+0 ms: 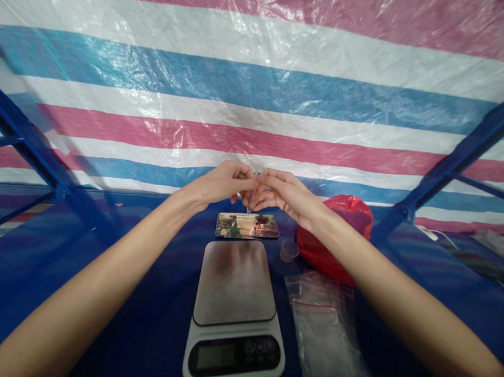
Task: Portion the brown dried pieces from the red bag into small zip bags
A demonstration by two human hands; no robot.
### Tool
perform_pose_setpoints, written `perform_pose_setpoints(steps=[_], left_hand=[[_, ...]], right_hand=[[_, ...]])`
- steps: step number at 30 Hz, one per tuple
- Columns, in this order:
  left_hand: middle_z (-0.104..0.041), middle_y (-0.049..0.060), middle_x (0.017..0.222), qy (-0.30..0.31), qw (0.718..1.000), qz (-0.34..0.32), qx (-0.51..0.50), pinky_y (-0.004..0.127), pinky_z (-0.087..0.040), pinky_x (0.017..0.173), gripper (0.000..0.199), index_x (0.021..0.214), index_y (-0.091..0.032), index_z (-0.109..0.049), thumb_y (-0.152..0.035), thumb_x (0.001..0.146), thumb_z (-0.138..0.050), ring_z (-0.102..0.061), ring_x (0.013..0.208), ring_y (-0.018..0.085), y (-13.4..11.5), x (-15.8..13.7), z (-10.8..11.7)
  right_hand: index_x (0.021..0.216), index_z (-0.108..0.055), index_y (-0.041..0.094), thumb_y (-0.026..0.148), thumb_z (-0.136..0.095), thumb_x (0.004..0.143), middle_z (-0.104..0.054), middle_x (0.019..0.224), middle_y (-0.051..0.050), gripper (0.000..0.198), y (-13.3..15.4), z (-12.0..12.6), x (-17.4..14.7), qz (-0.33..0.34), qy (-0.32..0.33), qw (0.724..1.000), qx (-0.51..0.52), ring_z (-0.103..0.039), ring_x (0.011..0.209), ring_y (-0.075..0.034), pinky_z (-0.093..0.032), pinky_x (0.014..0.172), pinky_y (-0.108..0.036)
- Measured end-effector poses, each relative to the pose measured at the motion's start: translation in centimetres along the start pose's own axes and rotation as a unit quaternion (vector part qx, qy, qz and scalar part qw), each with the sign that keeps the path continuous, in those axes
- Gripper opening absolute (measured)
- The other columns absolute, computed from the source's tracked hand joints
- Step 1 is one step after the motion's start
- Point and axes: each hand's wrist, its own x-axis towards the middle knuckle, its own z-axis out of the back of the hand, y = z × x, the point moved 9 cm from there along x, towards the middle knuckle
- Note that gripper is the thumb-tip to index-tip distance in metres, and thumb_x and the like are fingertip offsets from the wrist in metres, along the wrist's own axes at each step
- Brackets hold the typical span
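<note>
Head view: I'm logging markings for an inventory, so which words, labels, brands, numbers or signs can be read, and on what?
Scale display: faint digits, possibly zeros, too blurred to quote.
Scale buttons: possibly an "M"; the other signs are too small.
Phone screen: a picture, no readable text.
Clear bags, red bag, small held item: no readable text.

A single head-worn camera looks forward and down from the person's own side, above the near edge of a dark blue flat work surface (134, 306). It sits close over a white plastic scale with a square silver metal plate (237, 284), at near centre, and looks along both bare forearms to the left hand (230, 182) and right hand (285, 191) farther off. A red, white and blue striped plastic sheet (258, 92) fills the far side, between blue metal struts at left (27, 132) and right (445, 163).
</note>
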Motion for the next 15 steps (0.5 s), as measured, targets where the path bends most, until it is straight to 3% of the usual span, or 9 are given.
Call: perform_pose_setpoints(steps=[5,11,15], left_hand=[[-0.072,0.001,0.066,0.015,0.999,-0.02,0.036,0.022,-0.044,0.051,0.012,0.077,-0.016,-0.073,-0.019,0.084,-0.063,-0.068,0.062,0.012,0.42,0.41,-0.49],[-0.073,0.002,0.067,-0.002,1.0,-0.011,-0.003,0.022,-0.05,0.053,0.017,0.077,-0.016,-0.075,-0.031,0.085,-0.074,-0.067,0.06,0.012,0.42,0.3,0.08],[-0.074,0.002,0.068,-0.021,1.0,0.003,-0.015,0.022,-0.052,0.056,0.017,0.075,-0.015,-0.075,-0.029,0.085,-0.075,-0.066,0.059,0.011,0.15,0.09,0.49]], right_hand=[[0.091,-0.072,0.014,0.058,-0.079,0.09,-0.08,0.08,-0.011,0.045,-0.55,-0.21,-0.11,-0.007,0.015,0.999,-0.036,-0.076,0.066,-0.017,-0.065,0.065,-0.027],[0.094,-0.069,0.016,0.041,-0.077,0.093,-0.08,0.084,-0.01,0.027,-0.22,0.01,-0.12,0.008,0.019,1.0,-0.019,-0.077,0.072,-0.017,-0.066,0.072,-0.029],[0.093,-0.066,0.018,0.03,-0.071,0.095,-0.079,0.083,-0.008,0.014,-0.25,0.14,-0.14,0.004,0.015,1.0,-0.006,-0.076,0.073,-0.017,-0.066,0.074,-0.03]])
